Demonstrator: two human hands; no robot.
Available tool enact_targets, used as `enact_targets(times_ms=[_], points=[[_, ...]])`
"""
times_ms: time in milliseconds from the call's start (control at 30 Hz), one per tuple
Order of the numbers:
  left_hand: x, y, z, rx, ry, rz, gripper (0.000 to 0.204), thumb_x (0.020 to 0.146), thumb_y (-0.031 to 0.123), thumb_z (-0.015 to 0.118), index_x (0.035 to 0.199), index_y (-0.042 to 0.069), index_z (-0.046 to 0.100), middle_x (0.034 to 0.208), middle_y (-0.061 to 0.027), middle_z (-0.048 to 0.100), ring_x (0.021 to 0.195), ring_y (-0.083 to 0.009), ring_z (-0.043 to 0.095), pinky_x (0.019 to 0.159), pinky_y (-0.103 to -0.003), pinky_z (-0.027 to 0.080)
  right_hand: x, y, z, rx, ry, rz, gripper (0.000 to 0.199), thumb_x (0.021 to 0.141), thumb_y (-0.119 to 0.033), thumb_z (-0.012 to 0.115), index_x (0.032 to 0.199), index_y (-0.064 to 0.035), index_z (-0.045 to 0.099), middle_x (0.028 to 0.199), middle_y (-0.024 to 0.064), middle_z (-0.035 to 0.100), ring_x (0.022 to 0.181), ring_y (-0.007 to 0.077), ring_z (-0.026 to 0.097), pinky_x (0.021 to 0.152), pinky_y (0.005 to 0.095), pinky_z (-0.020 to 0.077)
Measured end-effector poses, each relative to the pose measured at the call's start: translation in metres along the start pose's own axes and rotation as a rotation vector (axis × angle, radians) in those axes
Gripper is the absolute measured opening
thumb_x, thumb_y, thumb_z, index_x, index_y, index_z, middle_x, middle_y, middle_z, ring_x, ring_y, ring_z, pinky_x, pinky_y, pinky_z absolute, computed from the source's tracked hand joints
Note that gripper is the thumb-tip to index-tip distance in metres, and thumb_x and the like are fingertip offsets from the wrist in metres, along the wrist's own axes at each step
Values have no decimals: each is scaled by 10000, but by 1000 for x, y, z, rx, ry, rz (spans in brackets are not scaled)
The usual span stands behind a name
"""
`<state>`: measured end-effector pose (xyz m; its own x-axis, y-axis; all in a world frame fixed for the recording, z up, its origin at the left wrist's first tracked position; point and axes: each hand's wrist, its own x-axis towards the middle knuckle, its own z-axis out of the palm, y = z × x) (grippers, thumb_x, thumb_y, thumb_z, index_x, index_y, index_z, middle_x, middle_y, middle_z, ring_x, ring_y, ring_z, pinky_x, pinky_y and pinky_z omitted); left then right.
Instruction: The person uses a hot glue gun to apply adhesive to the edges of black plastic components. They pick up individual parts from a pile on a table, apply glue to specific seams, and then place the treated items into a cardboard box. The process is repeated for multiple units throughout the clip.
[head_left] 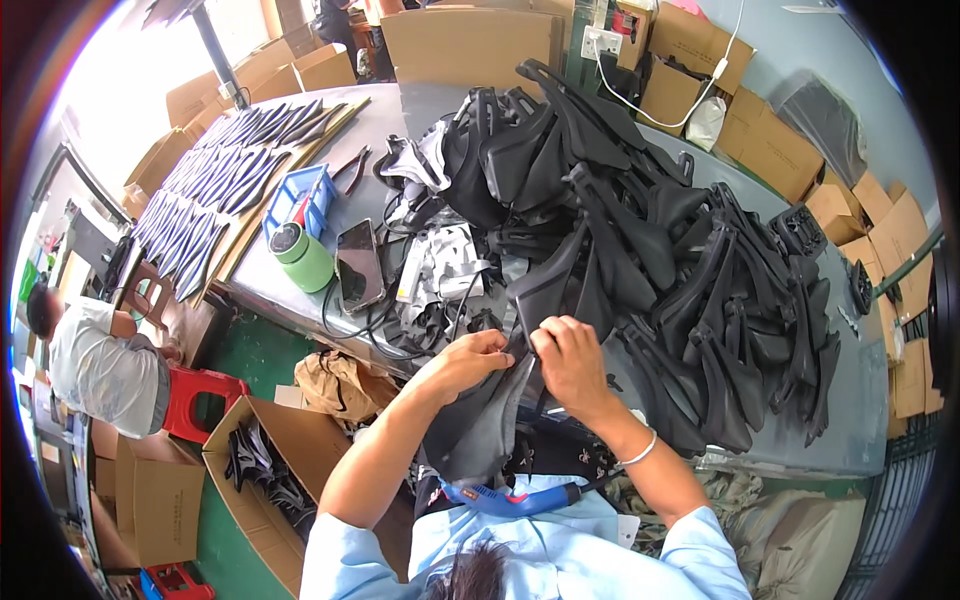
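Note:
Both my hands work at the table's near edge on a dark grey moulded panel [475, 435] that hangs down toward my lap. My left hand [462, 368] is closed, with thumb and fingers pinching the panel's upper edge. Close beside it, my right hand [568, 362] curls its fingers around the same upper end; the exact contact is partly hidden. A smooth black panel [548, 285] lies right above my right hand. Across my lap rests a blue corded handheld power tool [515, 500], touched by neither hand.
Black moulded parts [640, 230] form a large heap on the table. Left of it are light scraps [445, 265], a phone [360, 265], a green bottle [300, 257], a blue basket [312, 200] and pliers [352, 170]. An open carton [275, 420] stands at lower left; another person [105, 350] sits beyond.

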<state>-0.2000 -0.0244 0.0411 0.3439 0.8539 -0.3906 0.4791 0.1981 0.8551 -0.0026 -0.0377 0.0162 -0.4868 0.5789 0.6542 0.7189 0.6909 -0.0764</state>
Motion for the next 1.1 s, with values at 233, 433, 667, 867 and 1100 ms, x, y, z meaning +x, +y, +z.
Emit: enact_targets(times_ms=[233, 433, 667, 867, 1100], points=[[-24, 21, 24, -927, -229, -44, 253, 862, 128, 647, 1068, 11, 559, 878, -12, 604, 745, -76, 584, 684, -223, 482, 20, 5, -32, -23, 73, -62, 341, 731, -34, 593, 1068, -11, 539, 1046, 139, 550, 950, 292, 566, 767, 382, 465], [-21, 26, 30, -557, -108, -14, 226, 826, 147, 668, 1001, 26, 593, 807, 2, 597, 668, -51, 554, 590, -218, 455, 21, 11, -67, 100, -176, 25, 395, 724, -42, 655, 1104, 8, 564, 1092, 160, 600, 913, 294, 608, 794, 382, 479], [-27, 44, 35, -194, 3, 124, 302, 771, 259, 695, 918, 18, 588, 627, -22, 541, 551, -89, 493, 496, -266, 378, 29, -6, -81, 13, -202, 129, 386, 722, -204, 714, 1010, -10, 546, 914, 109, 596, 840, 247, 588, 696, 343, 488], [-14, 61, 52, 111, 102, 232, 324, 718, 229, 683, 777, -42, 516, 673, -217, 584, 639, -347, 598, 634, -410, 454, 37, -12, -84, -366, -423, 169, 276, 743, -153, 631, 946, -7, 512, 756, 89, 580, 741, 234, 606, 619, 343, 496], [-4, 59, 55, 84, 48, 185, 306, 742, 220, 667, 797, -44, 521, 682, -216, 607, 621, -297, 637, 619, -393, 465, 22, -11, -72, -676, -438, 104, 235, 720, -137, 597, 889, 23, 567, 701, 87, 601, 660, 190, 613, 594, 289, 477]])
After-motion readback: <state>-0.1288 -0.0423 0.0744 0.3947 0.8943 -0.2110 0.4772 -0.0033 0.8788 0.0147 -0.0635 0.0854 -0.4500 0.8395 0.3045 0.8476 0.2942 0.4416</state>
